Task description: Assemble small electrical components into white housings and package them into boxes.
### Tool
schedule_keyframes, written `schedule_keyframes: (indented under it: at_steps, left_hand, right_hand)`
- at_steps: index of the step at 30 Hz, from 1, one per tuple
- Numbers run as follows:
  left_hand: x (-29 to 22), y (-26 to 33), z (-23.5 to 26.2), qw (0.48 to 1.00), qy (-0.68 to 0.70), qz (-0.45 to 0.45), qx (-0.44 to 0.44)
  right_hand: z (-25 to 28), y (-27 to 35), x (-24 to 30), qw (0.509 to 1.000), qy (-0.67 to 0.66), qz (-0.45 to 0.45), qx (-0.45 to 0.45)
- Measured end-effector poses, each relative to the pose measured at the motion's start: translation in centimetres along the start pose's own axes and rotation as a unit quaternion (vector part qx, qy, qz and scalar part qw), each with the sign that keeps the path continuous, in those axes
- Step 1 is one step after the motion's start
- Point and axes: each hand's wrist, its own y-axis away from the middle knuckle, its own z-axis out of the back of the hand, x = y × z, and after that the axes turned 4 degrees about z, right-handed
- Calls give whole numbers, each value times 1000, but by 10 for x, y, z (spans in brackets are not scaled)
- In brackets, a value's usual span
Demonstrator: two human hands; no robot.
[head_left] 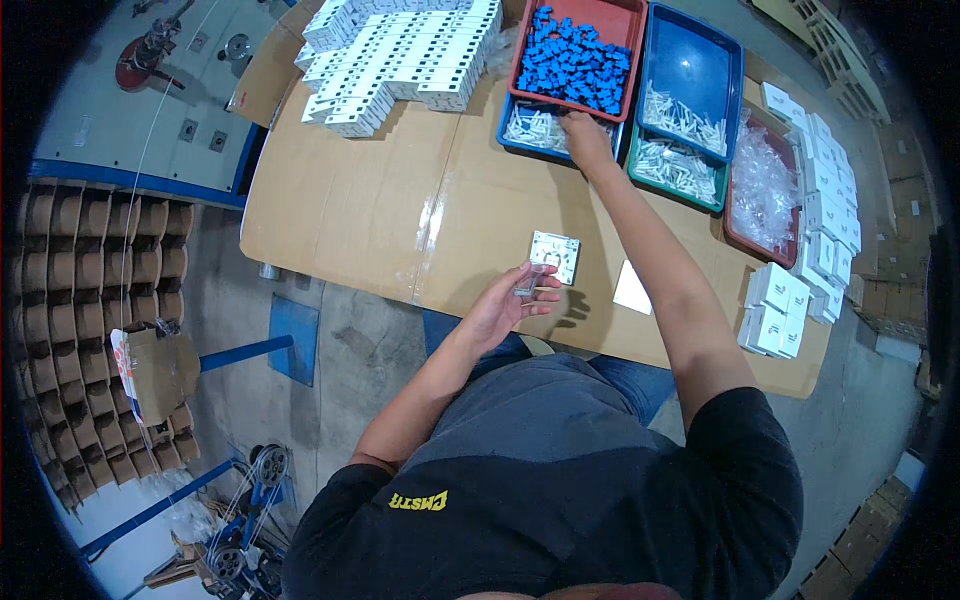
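Observation:
My left hand (500,308) is near the table's front edge, its fingers curled round a small clear plastic piece (526,284). Just beyond those fingertips lies a white square plate with cut-outs (556,254), flat on the cardboard. My right arm stretches far forward, and my right hand (584,136) dips into a blue tray (545,153) of white slender plastic parts (533,128). The fingers of that hand are hidden at the tray, under the rim of a red tray (574,103) filled with blue plastic pieces (575,62).
A blue tray (697,52) and a green tray (676,191) hold more white parts. Beside them a brown tray (755,245) contains clear plastic pieces (764,190). White boxes (770,310) stand right; stacked white units (410,60) stand far left. A white card (632,288) lies below my right forearm.

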Motion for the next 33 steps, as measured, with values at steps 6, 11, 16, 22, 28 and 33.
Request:
schedule_keyframes:
  at_steps: [6,11,16,22,28,33]
  left_hand:
    - [0,-8,-1,1000,5,4,8]
    - [-2,-11,2,1000,13,-3,7]
    - [-4,-15,-3,1000,0,6,10]
    - [-5,-18,-8,999,28,-16,19]
    - [-18,-19,-13,991,114,-23,69]
    - [-25,-24,-21,984,142,-14,104]
  right_hand:
    - [12,2,-2,1000,0,-16,-9]
    - [43,4,13,982,-84,-169,2]
    - [47,19,-6,985,-104,-108,-82]
    - [74,37,15,941,-292,-169,-34]
    - [136,87,81,678,-688,-259,5]
    - [149,112,92,689,-676,-263,6]
